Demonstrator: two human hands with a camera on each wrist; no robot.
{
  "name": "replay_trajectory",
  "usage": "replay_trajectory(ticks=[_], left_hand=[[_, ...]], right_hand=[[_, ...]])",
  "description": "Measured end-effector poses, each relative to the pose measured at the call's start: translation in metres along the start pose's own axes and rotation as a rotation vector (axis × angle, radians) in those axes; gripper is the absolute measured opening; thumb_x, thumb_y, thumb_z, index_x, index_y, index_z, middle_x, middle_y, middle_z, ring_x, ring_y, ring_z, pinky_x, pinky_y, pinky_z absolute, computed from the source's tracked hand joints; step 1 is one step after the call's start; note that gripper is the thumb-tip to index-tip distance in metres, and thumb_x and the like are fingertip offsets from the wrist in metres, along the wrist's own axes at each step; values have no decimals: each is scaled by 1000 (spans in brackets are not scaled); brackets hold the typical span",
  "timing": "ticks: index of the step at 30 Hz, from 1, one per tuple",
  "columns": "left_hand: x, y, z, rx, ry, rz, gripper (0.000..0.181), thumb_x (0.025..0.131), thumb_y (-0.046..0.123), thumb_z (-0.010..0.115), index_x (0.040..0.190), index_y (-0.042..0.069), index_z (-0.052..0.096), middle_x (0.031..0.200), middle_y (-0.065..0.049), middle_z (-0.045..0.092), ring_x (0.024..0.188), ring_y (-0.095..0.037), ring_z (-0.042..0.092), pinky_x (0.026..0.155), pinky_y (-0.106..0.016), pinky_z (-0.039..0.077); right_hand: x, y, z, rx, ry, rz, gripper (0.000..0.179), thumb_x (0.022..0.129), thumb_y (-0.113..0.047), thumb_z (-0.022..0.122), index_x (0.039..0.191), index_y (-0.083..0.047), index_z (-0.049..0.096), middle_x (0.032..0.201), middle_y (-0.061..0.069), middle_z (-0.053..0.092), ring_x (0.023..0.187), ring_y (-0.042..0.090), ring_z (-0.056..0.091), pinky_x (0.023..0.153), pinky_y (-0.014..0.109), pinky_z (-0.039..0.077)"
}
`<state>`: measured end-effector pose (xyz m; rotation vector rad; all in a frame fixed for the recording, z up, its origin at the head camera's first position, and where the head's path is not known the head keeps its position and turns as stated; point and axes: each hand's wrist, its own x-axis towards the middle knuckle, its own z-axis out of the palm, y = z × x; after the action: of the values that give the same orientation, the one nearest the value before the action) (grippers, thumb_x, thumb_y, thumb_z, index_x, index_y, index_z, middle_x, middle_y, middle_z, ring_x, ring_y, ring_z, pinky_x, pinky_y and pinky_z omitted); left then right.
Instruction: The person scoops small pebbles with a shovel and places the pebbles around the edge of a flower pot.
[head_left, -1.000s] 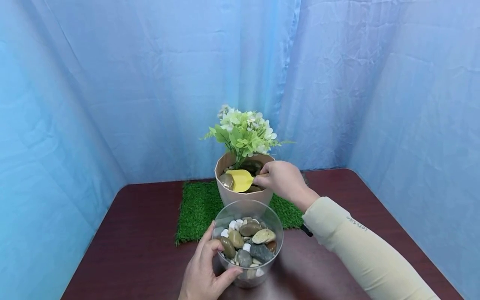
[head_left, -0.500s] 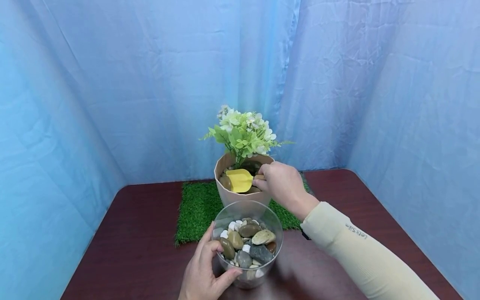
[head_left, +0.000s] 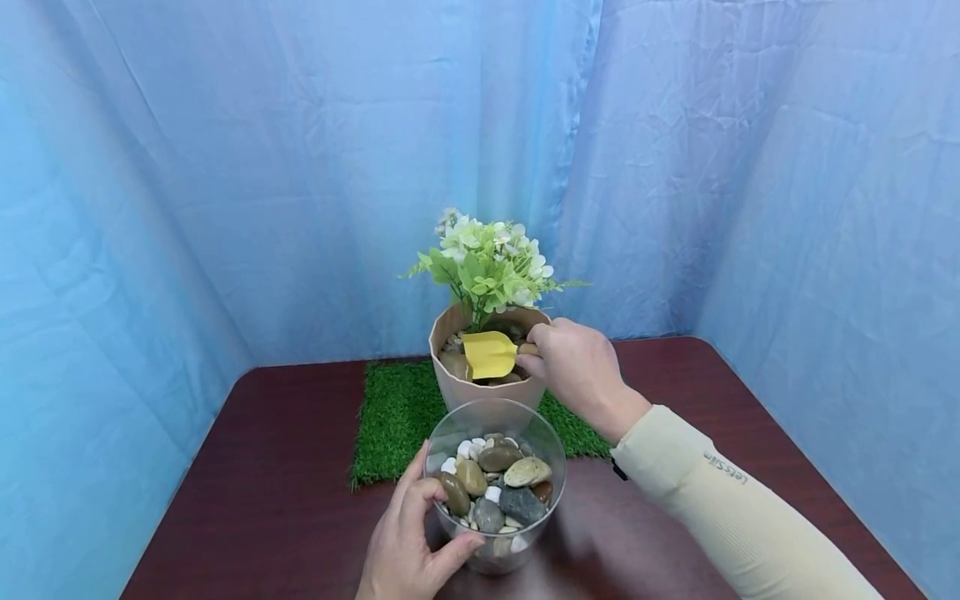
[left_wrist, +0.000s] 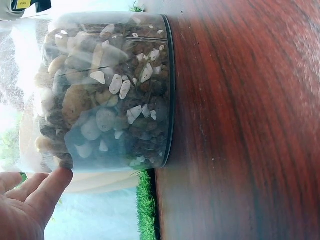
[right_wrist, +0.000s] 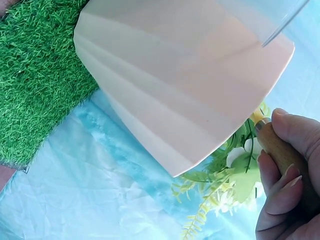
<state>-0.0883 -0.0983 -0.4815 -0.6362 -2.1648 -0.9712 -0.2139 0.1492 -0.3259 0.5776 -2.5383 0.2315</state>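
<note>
My right hand [head_left: 573, 367] grips the wooden handle [right_wrist: 282, 150] of a small trowel. Its yellow blade [head_left: 489, 355] is over the mouth of a beige flowerpot [head_left: 491, 398]. A brown stone [head_left: 454, 363] lies inside the pot, by the blade's left edge. White flowers with green leaves [head_left: 487, 267] rise from the pot, with more stones around the stem. In front of it, my left hand [head_left: 408, 525] holds a clear round container [head_left: 517, 550] by its left side, thumb near the front rim. Grey, brown and white stones [head_left: 491, 483] partly fill it.
Under the pot lies a green artificial grass mat [head_left: 397, 417], on a dark red-brown table [head_left: 285, 467]. Light blue curtains [head_left: 337, 167] hang behind the table and on both sides. The container stands close against the pot's near side in the head view.
The trowel blade has drawn back to the right and slightly up, away from the brown stone, which stays at the pot's left side. The left hand and container look unmoved.
</note>
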Motion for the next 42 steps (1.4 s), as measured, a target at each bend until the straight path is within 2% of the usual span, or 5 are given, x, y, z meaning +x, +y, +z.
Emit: replay_trajectory(ticks=[7,20,29,34,42], left_hand=[[0,0,1,-7,16,14,56,85,59,81,104,12,57,139,-16,61,143,-35,52,101,-20,49],[-2,2,1,-18,0,-1,56,86,58,80,106,12,56,111,4,61,143,-39,52,85,-30,55],[1,5,-2,-6,-51,-61,56,78,44,90,109,14,54,133,-11,63,145,-40,49,81,-45,59],[1,5,-4,-2,-71,-85,56,80,48,89,110,15,54,156,-19,49,143,-39,51,84,-45,61],[-1,5,-4,8,-76,-94,56,82,51,86,110,15,54,160,-20,45,144,-36,50,84,-44,61]], right_hand=[[-3,2,0,10,30,-23,21,91,-27,82,80,-16,68,70,-1,58,60,16,54,47,34,44],[-14,9,-7,17,70,-21,16,91,-31,82,89,-17,74,76,-1,64,65,16,58,52,37,49],[-27,9,-30,40,199,-100,16,86,-28,87,93,-16,78,78,-2,66,66,14,58,51,35,48],[-40,7,-47,29,290,-216,20,81,-25,91,92,-15,78,78,-2,68,65,12,59,50,30,48],[-55,-3,-60,-1,308,-387,17,78,-16,88,83,-16,72,70,-4,55,57,12,54,46,29,44]])
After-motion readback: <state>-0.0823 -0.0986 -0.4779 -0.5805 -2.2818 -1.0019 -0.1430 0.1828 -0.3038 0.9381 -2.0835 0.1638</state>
